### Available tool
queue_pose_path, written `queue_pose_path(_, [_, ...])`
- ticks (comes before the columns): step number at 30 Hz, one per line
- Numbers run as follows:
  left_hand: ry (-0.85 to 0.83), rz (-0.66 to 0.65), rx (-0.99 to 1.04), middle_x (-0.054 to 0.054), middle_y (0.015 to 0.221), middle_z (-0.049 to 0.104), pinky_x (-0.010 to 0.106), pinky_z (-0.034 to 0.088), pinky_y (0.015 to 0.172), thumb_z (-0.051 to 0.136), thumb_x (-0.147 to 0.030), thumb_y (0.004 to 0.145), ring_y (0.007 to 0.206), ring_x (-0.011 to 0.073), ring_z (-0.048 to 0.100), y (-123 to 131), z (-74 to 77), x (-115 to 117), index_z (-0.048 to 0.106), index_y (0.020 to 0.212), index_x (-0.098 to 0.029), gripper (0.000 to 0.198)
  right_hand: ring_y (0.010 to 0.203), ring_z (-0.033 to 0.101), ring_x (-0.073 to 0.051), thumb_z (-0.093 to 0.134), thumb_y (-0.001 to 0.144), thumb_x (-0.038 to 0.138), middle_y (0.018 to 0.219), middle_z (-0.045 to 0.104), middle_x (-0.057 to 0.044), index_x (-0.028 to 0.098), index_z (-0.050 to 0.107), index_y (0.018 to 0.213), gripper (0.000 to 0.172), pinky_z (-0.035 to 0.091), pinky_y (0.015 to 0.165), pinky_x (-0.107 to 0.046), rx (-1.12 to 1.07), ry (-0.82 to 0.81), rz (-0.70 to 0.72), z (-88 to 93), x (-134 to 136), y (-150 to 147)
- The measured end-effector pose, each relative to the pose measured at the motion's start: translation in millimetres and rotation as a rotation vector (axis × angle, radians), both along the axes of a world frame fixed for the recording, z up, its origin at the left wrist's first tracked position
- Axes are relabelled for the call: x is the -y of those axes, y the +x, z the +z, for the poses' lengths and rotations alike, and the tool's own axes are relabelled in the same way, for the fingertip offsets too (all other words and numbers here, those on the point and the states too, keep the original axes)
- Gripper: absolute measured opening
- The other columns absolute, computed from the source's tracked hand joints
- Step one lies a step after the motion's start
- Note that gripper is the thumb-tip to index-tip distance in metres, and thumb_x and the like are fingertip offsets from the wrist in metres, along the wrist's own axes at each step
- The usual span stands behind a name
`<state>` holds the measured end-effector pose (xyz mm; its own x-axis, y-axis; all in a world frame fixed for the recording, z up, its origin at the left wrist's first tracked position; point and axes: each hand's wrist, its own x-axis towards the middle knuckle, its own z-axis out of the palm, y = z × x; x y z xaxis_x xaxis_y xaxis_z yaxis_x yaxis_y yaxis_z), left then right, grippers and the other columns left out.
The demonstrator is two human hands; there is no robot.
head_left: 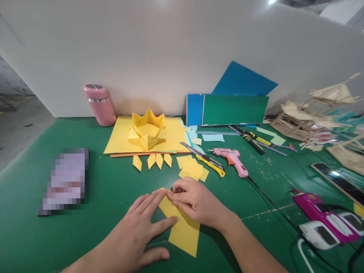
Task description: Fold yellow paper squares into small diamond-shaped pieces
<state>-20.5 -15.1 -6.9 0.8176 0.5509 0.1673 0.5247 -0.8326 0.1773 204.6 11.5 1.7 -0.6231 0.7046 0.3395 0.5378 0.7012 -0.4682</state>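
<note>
A strip of yellow paper [186, 231] lies slantwise on the table in front of me. My left hand [145, 223] rests on its left side, fingers stretched out and apart, the fingertips pressing the paper's far end. At that same far edge, the bent fingers of my right hand [196, 201] pinch the paper close to the left fingertips. Part of the strip is hidden under both hands. Just beyond are small yellow paper pieces [192, 168] in a loose pile. Several folded yellow petals [151, 162] lie beside a stack of coloured sheets [173, 131], which bears a folded yellow paper crown shape [148, 132].
Right of the pile lie a yellow utility knife [210, 163] and a pink glue gun [233, 159] with its cord. Farther right are pliers [253, 142], a phone [341, 182] and a magenta power strip [321, 212]. A pink bottle [101, 106] stands by the wall.
</note>
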Motion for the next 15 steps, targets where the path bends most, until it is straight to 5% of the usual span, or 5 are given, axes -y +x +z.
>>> queue_pose_path(4, [-0.006,0.059,-0.012,0.015,0.147,0.040,0.053,0.041,0.100,0.055,-0.061,0.082,0.130,0.0355,0.042,0.9,0.9,3.2,0.051,0.132,-0.028,0.060,0.077,0.051,-0.018,0.048,0.093,0.016,0.081,0.059,-0.006,0.017,0.070,0.090,0.022,0.043,0.067,-0.029,0.010,0.010,-0.002,0.9,0.0,-0.6])
queue_pose_path(9, [-0.019,0.081,-0.013,0.014,0.146,0.042,0.045,0.038,0.104,0.052,-0.059,0.085,0.130,0.0310,0.043,-1.3,2.4,2.9,0.027,0.147,-0.019,0.078,0.075,0.050,-0.017,0.045,0.095,0.017,0.080,0.059,-0.006,0.017,0.070,0.089,0.025,0.042,0.066,-0.029,0.009,0.021,-0.012,1.5,0.5,-1.4])
queue_pose_path(15, [-0.012,0.089,-0.032,0.012,0.144,0.045,0.043,0.042,0.101,0.052,-0.059,0.086,0.128,0.0293,0.046,-1.7,7.0,-1.0,0.036,0.143,-0.020,0.071,0.075,0.049,-0.017,0.045,0.096,0.020,0.079,0.058,-0.006,0.017,0.070,0.089,0.026,0.042,0.065,-0.028,0.007,0.033,-0.012,0.9,0.4,-0.8])
